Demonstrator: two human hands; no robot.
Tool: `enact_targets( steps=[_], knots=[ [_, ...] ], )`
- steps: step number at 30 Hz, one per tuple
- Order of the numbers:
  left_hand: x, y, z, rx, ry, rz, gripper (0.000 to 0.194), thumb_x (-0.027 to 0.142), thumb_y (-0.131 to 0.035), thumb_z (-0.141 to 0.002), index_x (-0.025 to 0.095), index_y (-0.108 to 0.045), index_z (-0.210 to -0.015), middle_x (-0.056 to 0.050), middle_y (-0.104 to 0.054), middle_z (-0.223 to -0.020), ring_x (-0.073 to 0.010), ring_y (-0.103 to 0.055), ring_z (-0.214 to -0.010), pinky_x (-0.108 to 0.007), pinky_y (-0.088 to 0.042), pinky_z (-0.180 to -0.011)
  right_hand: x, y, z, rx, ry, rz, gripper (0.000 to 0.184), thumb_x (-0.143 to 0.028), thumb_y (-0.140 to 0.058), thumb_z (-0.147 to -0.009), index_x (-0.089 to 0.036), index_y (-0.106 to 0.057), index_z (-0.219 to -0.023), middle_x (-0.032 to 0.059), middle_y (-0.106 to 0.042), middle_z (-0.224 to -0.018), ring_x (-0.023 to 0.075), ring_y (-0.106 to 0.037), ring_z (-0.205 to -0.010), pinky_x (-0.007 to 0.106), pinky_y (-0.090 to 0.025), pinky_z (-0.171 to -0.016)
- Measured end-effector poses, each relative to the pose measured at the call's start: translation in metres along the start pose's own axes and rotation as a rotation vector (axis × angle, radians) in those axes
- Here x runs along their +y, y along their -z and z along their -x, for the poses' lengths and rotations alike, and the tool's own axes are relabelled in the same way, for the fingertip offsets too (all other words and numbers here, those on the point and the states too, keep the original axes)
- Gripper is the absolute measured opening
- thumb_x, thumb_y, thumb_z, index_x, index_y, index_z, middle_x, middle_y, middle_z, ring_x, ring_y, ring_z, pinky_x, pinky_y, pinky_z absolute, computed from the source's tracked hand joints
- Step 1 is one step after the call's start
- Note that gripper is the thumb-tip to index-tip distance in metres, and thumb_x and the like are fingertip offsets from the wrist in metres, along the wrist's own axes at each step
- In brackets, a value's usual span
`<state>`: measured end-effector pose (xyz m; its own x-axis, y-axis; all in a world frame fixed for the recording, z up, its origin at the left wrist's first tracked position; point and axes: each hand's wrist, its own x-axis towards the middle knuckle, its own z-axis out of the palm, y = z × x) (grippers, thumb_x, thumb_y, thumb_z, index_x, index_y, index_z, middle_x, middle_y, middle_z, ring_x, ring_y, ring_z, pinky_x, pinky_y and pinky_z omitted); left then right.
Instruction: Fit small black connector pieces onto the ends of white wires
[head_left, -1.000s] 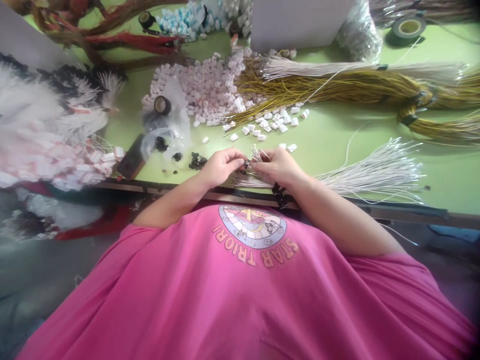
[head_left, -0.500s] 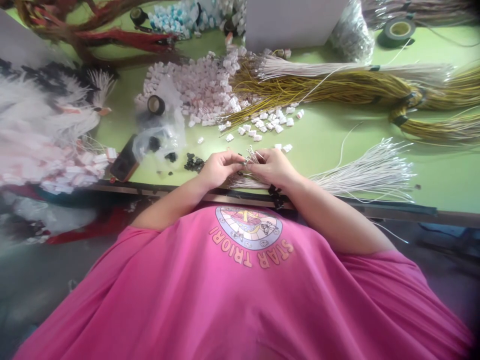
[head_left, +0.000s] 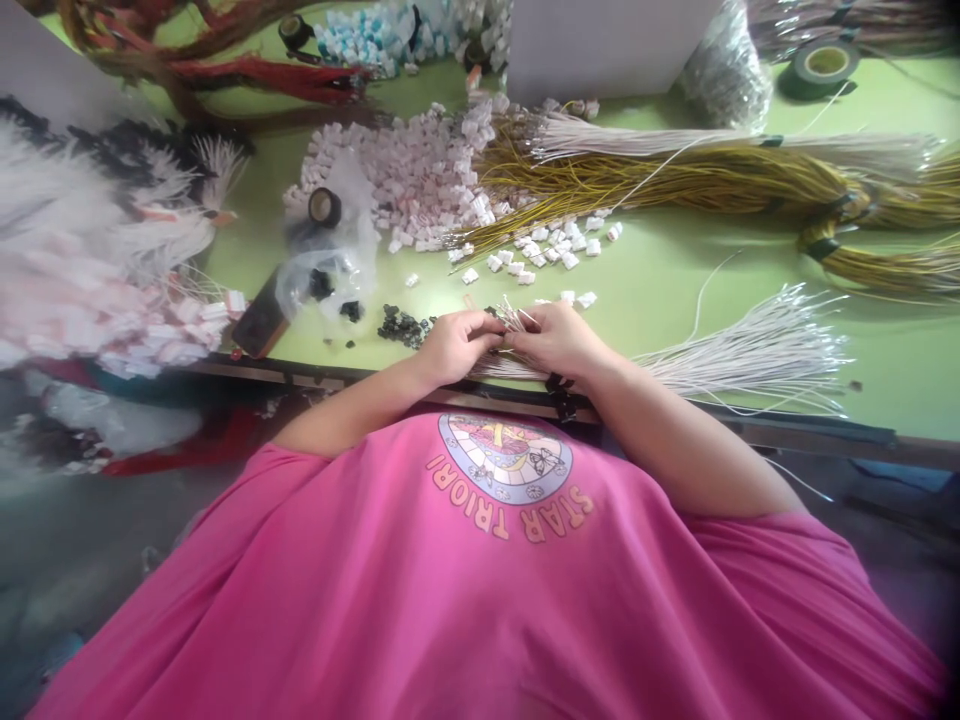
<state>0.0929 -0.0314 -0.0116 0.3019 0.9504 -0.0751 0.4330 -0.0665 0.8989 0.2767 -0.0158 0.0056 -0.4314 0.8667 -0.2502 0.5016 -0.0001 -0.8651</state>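
Observation:
Both hands meet at the table's front edge, fingertips almost touching. My left hand (head_left: 456,346) is closed in a pinch; whatever small piece it may hold is hidden by the fingers. My right hand (head_left: 561,338) is closed on thin white wires (head_left: 511,316), whose ends stick up between the two hands. Under the right wrist runs a bundle of white wires (head_left: 757,345), fanning out to the right. A cluster of small black pieces (head_left: 401,326) lies just left of my left hand. Some black pieces (head_left: 560,396) also hang at the edge below my right wrist.
White connector housings (head_left: 409,180) are heaped behind the hands, beside yellow wire bundles (head_left: 675,175). At left are a clear plastic bag (head_left: 352,250), a tape roll (head_left: 325,207), a dark phone-like object (head_left: 260,318) and a pile of wired white connectors (head_left: 142,310). Another tape roll (head_left: 829,62) lies far right.
The whole view has shifted slightly, so things sit a little farther right. My hands stay together at the wire ends, with only small finger movement.

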Motion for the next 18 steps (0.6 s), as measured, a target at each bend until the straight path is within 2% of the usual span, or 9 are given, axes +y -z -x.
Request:
enact_targets(
  steps=[4,8,10,13,15,18],
  knots=[
    [0.001,0.002,0.0,-0.049,-0.053,-0.069,0.011,0.02,-0.063,-0.079,0.017,-0.07,-0.087,-0.003,-0.071,-0.085,-0.0153,-0.064,-0.078,-0.029,-0.05,-0.077,0.001,-0.001,0.0,-0.006,0.01,-0.04,0.029,-0.038,-0.06,-0.071,-0.016,-0.049,-0.056,-0.0052,-0.038,-0.054,0.0075,-0.034,-0.054,0.025,-0.028,-0.053],
    [0.003,0.026,0.002,-0.041,-0.175,-0.312,0.014,0.021,-0.062,-0.081,0.016,-0.069,-0.092,-0.006,-0.067,-0.095,-0.0166,-0.062,-0.087,-0.03,-0.048,-0.084,0.0,0.0,0.001,0.084,-0.063,-0.077,0.021,-0.035,-0.062,-0.069,-0.015,-0.063,-0.068,-0.0028,-0.051,-0.057,0.0099,-0.044,-0.057,0.026,-0.034,-0.057],
    [0.003,0.045,0.003,-0.051,-0.125,-0.47,0.019,0.021,-0.059,-0.082,0.017,-0.068,-0.099,-0.007,-0.066,-0.103,-0.018,-0.061,-0.092,-0.032,-0.047,-0.087,0.001,0.001,0.001,0.101,-0.104,-0.137,0.022,-0.033,-0.064,-0.066,-0.015,-0.069,-0.077,-0.0002,-0.06,-0.063,0.0117,-0.05,-0.06,0.027,-0.039,-0.061],
    [0.001,0.072,0.001,-0.033,0.053,-0.717,0.023,0.021,-0.051,-0.087,0.019,-0.067,-0.103,-0.008,-0.063,-0.111,-0.0205,-0.06,-0.096,-0.035,-0.047,-0.085,0.004,0.001,0.0,0.091,-0.131,-0.248,0.025,-0.031,-0.067,-0.063,-0.014,-0.071,-0.081,0.0021,-0.065,-0.069,0.0131,-0.055,-0.063,0.029,-0.042,-0.065],
    [-0.004,0.081,-0.001,-0.037,0.117,-0.794,0.023,0.024,-0.049,-0.088,0.021,-0.067,-0.102,-0.007,-0.062,-0.113,-0.0218,-0.059,-0.097,-0.035,-0.047,-0.083,0.007,0.001,-0.001,0.097,-0.141,-0.31,0.025,-0.03,-0.067,-0.064,-0.015,-0.072,-0.083,0.0022,-0.066,-0.07,0.0131,-0.055,-0.063,0.029,-0.043,-0.066],
    [-0.012,0.082,-0.004,-0.11,0.109,-0.818,0.022,0.028,-0.051,-0.086,0.023,-0.067,-0.1,-0.005,-0.062,-0.111,-0.0217,-0.059,-0.094,-0.035,-0.047,-0.08,0.012,0.0,-0.002,0.107,-0.149,-0.361,0.024,-0.03,-0.067,-0.064,-0.015,-0.072,-0.082,0.0012,-0.064,-0.067,0.0124,-0.054,-0.061,0.029,-0.042,-0.064]
  ],
)
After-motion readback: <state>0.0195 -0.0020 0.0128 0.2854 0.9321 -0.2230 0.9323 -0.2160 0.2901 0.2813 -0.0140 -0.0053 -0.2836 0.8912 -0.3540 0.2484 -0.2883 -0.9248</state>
